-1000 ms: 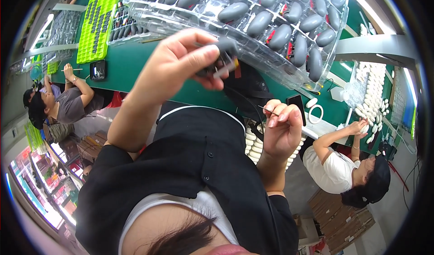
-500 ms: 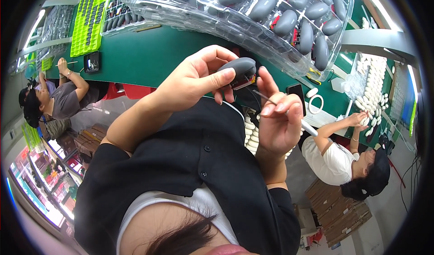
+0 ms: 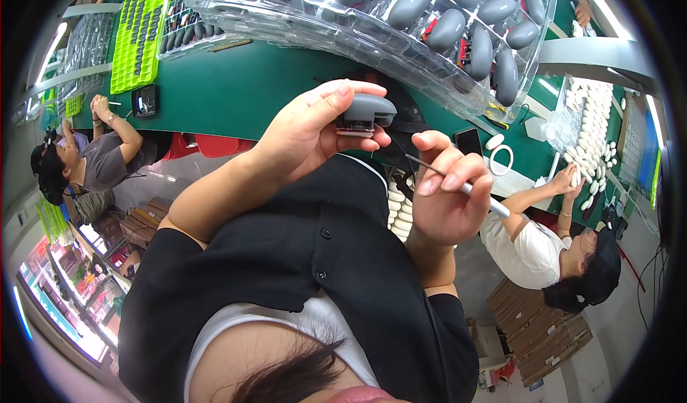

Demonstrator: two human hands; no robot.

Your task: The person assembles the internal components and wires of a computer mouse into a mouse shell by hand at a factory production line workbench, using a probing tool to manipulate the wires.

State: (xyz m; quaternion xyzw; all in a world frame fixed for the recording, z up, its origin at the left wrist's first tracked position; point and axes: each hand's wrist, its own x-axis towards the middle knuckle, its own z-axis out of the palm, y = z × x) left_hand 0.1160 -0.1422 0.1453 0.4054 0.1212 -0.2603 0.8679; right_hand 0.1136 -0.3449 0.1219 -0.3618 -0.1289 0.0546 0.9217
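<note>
Between the thumb and fingers of my left hand (image 3: 304, 125) is a rounded grey plastic housing (image 3: 373, 107). Its open side shows a dark inner part with a lighter strip along the bottom edge. My right hand (image 3: 452, 195) pinches a slim screwdriver (image 3: 466, 188) with a white handle and a thin dark shaft. The shaft points up and left toward the housing, its tip apart from it. Beyond my hands, clear plastic trays (image 3: 315, 24) are stacked, holding several similar grey housings (image 3: 445, 30), some showing red parts.
The green table (image 3: 207, 88) runs across ahead. A lime-green tray (image 3: 143, 35) of small dark parts stands at far left. On the right lie a phone (image 3: 469, 143), a white ring (image 3: 501, 162) and many white oval pieces (image 3: 581, 135). People work on both sides, one in white (image 3: 526, 249).
My left hand has tilted the housing so its open side faces me more. My right hand has moved slightly down and right, drawing the screwdriver tip away from the housing.
</note>
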